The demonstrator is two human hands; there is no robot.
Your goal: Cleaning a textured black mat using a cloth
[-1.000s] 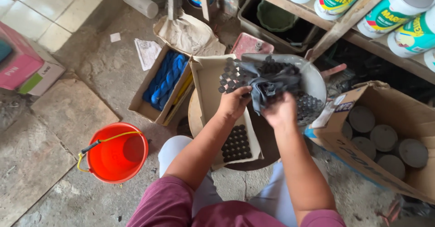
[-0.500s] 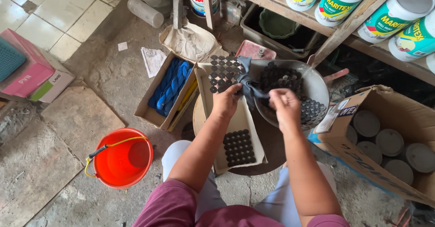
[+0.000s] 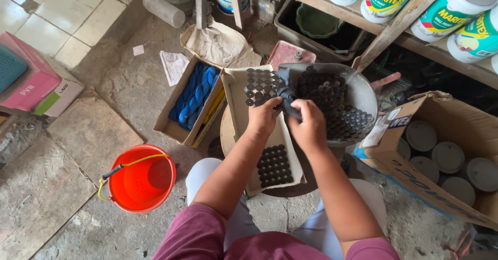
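My left hand (image 3: 264, 117) and my right hand (image 3: 309, 124) are close together, both gripping a dark grey cloth (image 3: 287, 91) over the edge of a round metal bowl (image 3: 366, 98). The bowl holds several small black round discs (image 3: 337, 104). Under my left hand lies a shallow cardboard tray (image 3: 237, 100) with rows of the same black discs at its far end (image 3: 262, 85) and near end (image 3: 274, 164). Whether a disc is wrapped in the cloth is hidden.
An orange bucket (image 3: 140, 178) stands at lower left. A cardboard box with blue rope (image 3: 192, 98) lies left of the tray. A larger box of grey round lids (image 3: 441, 153) is at right. Paint tubs (image 3: 451, 11) sit on a wooden shelf above. A pink box (image 3: 26, 81) is far left.
My hands have drawn closer together and nearer to me, and the cloth is bunched tighter between them. The view has shifted slightly.
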